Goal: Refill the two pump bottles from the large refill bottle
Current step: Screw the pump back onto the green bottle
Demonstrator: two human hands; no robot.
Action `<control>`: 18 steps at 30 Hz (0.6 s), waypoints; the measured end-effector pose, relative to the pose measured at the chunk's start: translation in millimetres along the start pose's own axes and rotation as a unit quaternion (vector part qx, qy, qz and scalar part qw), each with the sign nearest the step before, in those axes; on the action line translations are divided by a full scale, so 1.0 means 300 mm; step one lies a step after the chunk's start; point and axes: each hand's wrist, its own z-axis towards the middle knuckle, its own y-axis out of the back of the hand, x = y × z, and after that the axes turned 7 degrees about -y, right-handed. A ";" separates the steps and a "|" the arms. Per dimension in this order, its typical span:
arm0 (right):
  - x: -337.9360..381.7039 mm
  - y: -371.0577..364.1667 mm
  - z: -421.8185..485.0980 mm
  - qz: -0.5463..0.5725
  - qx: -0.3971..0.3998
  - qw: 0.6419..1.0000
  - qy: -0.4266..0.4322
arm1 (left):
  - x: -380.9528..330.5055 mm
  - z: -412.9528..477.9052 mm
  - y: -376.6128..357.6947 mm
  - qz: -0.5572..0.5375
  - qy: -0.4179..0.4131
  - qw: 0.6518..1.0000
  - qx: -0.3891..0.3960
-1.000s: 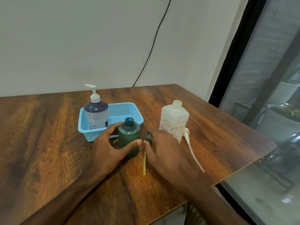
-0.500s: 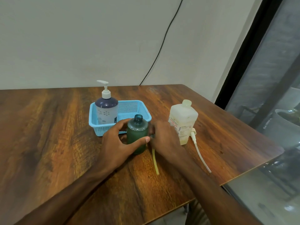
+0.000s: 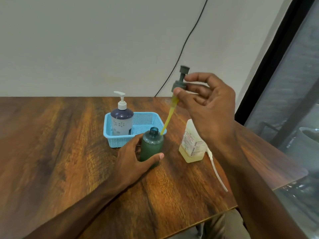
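Observation:
A green bottle stands open-necked on the wooden table, with my left hand wrapped around its lower body. My right hand holds a dark grey pump head in the air; its yellow dip tube slants down, with its tip just right of the green bottle's neck. A purple-and-white pump bottle with a white pump stands in a blue basket. The large whitish refill bottle, holding a little yellowish liquid, stands to the right, partly behind my right forearm.
A white pump with a long tube lies on the table beside the refill bottle. A black cable runs down the wall behind. The table's right edge borders a dark window frame. The near edge is at the bottom right.
My right hand picked the grey pump with its yellow tube off the table and raised it above the green bottle. My left hand stayed on the bottle.

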 end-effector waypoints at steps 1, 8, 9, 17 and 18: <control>0.012 -0.009 0.016 0.010 -0.004 1.000 0.016 | 0.000 -0.001 0.000 0.000 0.001 1.000 0.001; -0.054 -0.094 0.048 -0.012 0.010 1.000 0.025 | 0.005 -0.004 0.000 0.013 0.007 1.000 0.000; -0.069 -0.098 0.044 -0.017 0.006 1.000 0.023 | 0.005 -0.004 -0.001 0.010 0.006 1.000 -0.001; -0.074 -0.069 0.047 -0.006 0.035 0.999 0.014 | 0.020 0.000 -0.010 0.001 -0.001 1.000 -0.006; -0.074 -0.069 0.045 -0.006 0.040 0.999 0.014 | 0.020 0.000 -0.008 0.001 -0.001 1.000 -0.004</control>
